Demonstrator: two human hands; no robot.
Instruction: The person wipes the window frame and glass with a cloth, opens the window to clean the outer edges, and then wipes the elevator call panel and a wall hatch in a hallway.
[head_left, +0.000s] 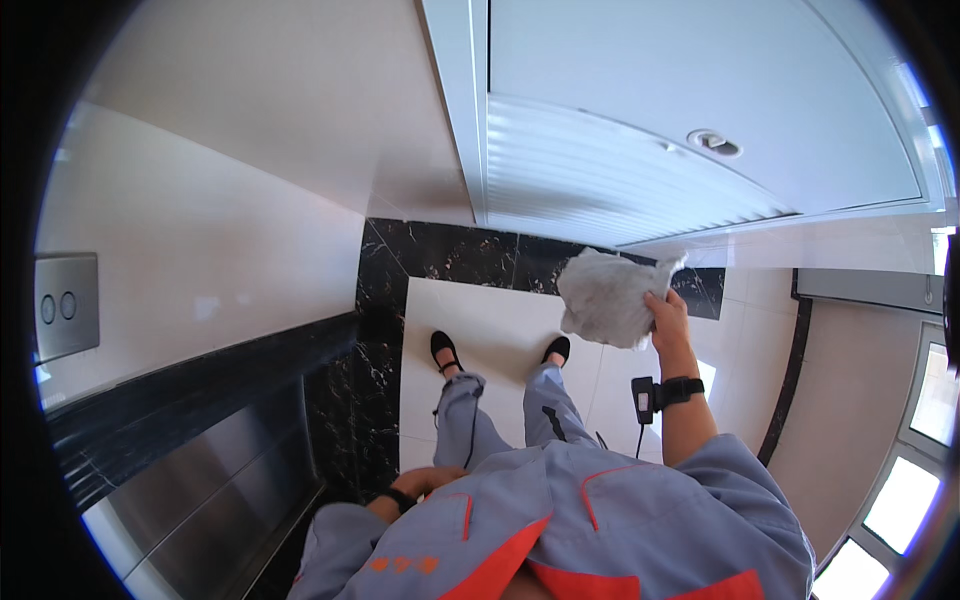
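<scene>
A crumpled grey-white cloth (611, 298) hangs from my right hand (669, 319), which pinches its right edge between thumb and fingers. The cloth is held out in front of me, below the louvred panel of a white door (600, 165). A black strap with a small device (643, 400) sits around my right wrist. My left hand (431, 480) is close against my waist, partly covered by the grey jacket, so its fingers do not show well. A black band circles the left wrist.
The door carries a recessed round latch (715, 142). On the left wall are a metal two-button plate (67, 306) and a black stone ledge (202, 367) above a metal-lined recess (232, 480). Black marbled stone (465, 251) borders the pale floor tiles (487, 315). Windows (900, 502) lie at the right.
</scene>
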